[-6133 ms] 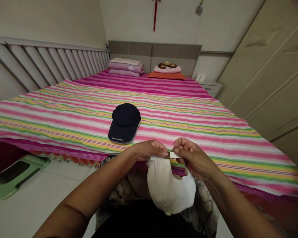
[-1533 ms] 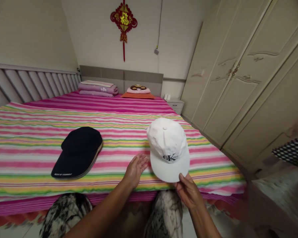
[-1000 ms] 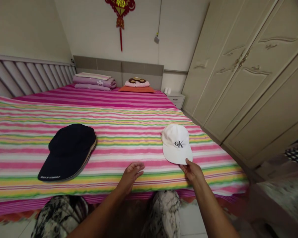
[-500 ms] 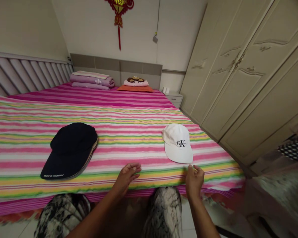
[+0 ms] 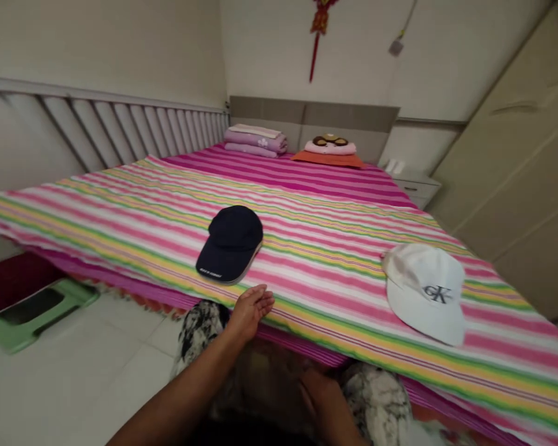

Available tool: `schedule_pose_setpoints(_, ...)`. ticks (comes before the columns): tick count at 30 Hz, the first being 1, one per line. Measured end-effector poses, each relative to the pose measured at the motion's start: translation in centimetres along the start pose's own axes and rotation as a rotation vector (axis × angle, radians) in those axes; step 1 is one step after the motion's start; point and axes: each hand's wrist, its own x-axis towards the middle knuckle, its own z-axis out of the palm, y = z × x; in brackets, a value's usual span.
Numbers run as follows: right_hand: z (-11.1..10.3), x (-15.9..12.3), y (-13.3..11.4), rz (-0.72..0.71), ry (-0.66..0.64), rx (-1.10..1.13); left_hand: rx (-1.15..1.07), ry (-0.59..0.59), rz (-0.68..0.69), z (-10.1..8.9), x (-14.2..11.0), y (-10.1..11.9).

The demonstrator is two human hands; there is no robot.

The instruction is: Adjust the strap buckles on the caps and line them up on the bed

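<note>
A dark navy baseball cap (image 5: pixel 235 238) lies on the striped bedspread (image 5: pixel 316 272), its brim toward me. Just below that brim is my left hand (image 5: pixel 252 310), palm partly up, fingers apart and holding nothing. To the right rests a white baseball cap (image 5: pixel 425 291) with black "CK" letters on its front. My right hand (image 5: pixel 320 396) is low between my knees, below the bed's edge; it is dim and blurred, so its fingers are hard to make out. Neither hand touches a cap.
Folded purple bedding (image 5: pixel 255 142) and an orange pillow (image 5: pixel 328 159) lie by the grey headboard (image 5: pixel 348 124). A white nightstand (image 5: pixel 416 186) stands right of the bed, beside the wardrobe (image 5: pixel 511 161). On the floor at left is a green stool (image 5: pixel 41 310).
My view has turned left, shifting both caps rightward in the picture. My right hand has drawn back from near the white cap to between my knees. My left hand is now nearer the navy cap.
</note>
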Motion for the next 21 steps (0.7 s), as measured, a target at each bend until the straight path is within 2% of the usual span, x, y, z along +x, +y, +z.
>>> schedule_pose_setpoints(3,-0.1,0.0,0.5,0.04,-0.039,0.023,-0.073,0.097,0.064,-2.0,-0.2,1.3)
schedule_pose_setpoints(6,0.3,-0.2,0.8,0.038,-0.01,0.05,-0.11,0.185,0.131,-3.6,-0.4,2.4)
schedule_pose_setpoints(13,1.6,0.0,0.3,-0.005,0.024,0.12,-0.16,0.358,0.253,-6.2,0.1,5.2)
schedule_pose_setpoints(21,2.5,0.3,-0.2,0.048,-0.019,0.187,-0.134,0.355,0.242,-7.1,0.5,6.5)
